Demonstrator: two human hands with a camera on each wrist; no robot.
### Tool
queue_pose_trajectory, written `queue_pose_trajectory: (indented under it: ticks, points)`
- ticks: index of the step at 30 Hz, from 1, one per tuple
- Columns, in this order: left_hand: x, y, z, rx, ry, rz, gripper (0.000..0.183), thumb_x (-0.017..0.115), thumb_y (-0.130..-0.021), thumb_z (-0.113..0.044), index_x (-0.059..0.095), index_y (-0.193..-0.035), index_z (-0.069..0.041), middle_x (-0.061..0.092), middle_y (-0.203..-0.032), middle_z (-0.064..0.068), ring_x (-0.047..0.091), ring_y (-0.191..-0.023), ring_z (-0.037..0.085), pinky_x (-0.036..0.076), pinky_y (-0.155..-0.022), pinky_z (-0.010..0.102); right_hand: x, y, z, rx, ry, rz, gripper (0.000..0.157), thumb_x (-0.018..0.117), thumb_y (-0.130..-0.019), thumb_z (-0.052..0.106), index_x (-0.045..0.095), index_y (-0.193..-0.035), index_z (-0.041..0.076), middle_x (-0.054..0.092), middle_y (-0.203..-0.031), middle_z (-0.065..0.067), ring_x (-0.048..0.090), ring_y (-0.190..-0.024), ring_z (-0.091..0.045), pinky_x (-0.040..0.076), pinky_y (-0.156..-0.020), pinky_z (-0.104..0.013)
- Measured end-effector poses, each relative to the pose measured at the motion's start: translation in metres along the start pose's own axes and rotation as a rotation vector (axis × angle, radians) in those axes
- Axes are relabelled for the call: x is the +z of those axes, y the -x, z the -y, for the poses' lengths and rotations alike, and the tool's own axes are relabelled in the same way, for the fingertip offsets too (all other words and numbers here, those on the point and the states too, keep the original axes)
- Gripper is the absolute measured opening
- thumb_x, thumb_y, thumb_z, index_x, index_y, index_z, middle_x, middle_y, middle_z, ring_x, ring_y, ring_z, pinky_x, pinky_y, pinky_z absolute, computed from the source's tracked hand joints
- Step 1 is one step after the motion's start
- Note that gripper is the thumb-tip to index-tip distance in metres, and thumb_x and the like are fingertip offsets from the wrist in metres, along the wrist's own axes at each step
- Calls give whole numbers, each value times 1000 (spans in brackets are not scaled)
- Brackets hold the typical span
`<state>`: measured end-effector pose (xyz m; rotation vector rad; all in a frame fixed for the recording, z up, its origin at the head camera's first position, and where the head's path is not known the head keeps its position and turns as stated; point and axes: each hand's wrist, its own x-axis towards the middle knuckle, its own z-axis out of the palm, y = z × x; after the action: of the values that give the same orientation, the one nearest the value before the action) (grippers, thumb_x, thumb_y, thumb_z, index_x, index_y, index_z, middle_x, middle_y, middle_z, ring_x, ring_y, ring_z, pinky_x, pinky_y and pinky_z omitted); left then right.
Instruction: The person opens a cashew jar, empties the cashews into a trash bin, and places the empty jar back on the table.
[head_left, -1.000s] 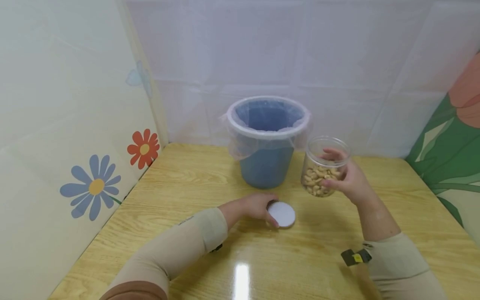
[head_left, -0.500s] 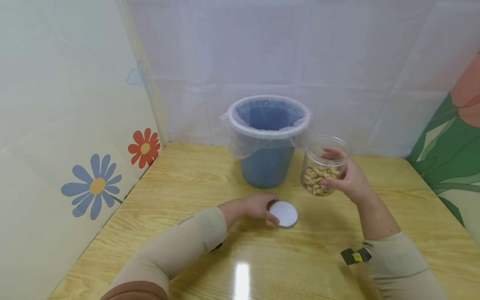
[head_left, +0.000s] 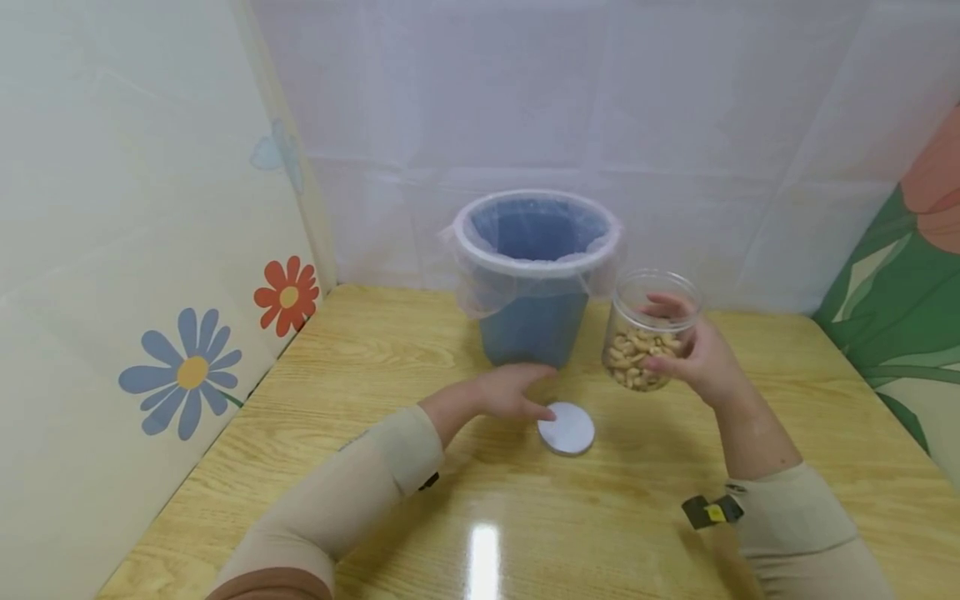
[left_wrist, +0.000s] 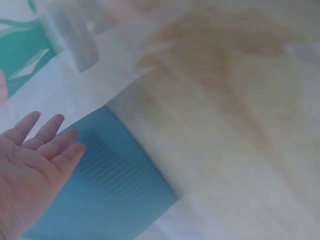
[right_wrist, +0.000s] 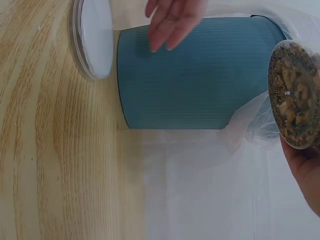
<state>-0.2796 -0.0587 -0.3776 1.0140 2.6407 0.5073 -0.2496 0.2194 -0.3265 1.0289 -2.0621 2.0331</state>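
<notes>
A clear jar (head_left: 628,367) partly filled with cashews is held up off the table, tilted slightly, by my right hand (head_left: 708,362). Its thumb is on the near side and its fingers wrap the far side. The jar's round base (right_wrist: 295,95) faces the right wrist camera. A white round lid (head_left: 567,430) lies on the table. My left hand (head_left: 510,390) is beside it with fingers extended, holding nothing. In the right wrist view a gap shows between that hand (right_wrist: 175,20) and the lid (right_wrist: 97,40). The left wrist view shows straight, spread fingers (left_wrist: 62,145).
Behind the hands stands a blue bin (head_left: 532,325) with a clear plastic liner (head_left: 487,292) folded over its rim. The wood-grain table (head_left: 405,350) meets a white covered wall (head_left: 450,100) at the back. Printed flowers decorate the side walls.
My left hand has let go of the lid and moved slightly up and away from it, toward the bin. The right hand and the jar have stayed nearly still.
</notes>
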Motion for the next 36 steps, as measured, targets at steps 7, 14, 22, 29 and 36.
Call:
queue_pose_trajectory:
  ticks: [7,14,22,29,36]
  points:
    - [-25,7,-14,185,-35,-127,65,63,-84,-41,41,-136,-10,45,-136,4,39,-126,17,30,-104,29,-1,-1,0,0,14,-5,72,59,-70,-19,38,-133,10,49,-122,-4,58,-98,-14,53,-74,-28]
    - [-49,21,-24,306,-17,-329,53,62,-85,-38,49,-131,-15,52,-127,-1,44,-119,12,34,-101,26,-1,0,-1,-11,19,-17,73,60,-69,-19,40,-132,12,50,-121,-4,58,-98,-14,53,-74,-28]
    - [-74,36,-19,453,88,-570,47,66,-84,-22,52,-127,-9,59,-120,4,50,-114,12,35,-100,26,-1,1,-1,2,31,-24,72,60,-69,-19,37,-133,5,50,-121,-3,58,-98,-14,53,-74,-29]
    - [-100,46,-6,547,130,-819,32,66,-82,-6,60,-113,0,62,-112,10,55,-107,19,42,-94,32,-2,-2,-1,16,24,-15,72,59,-70,-19,38,-133,10,48,-122,-5,57,-99,-15,53,-75,-29]
    - [-113,45,11,504,41,-999,31,66,-80,-5,62,-110,-1,62,-106,11,55,-103,23,42,-92,31,-2,-2,-1,21,42,-24,73,59,-70,-19,39,-133,13,48,-121,-3,57,-99,-13,52,-75,-27]
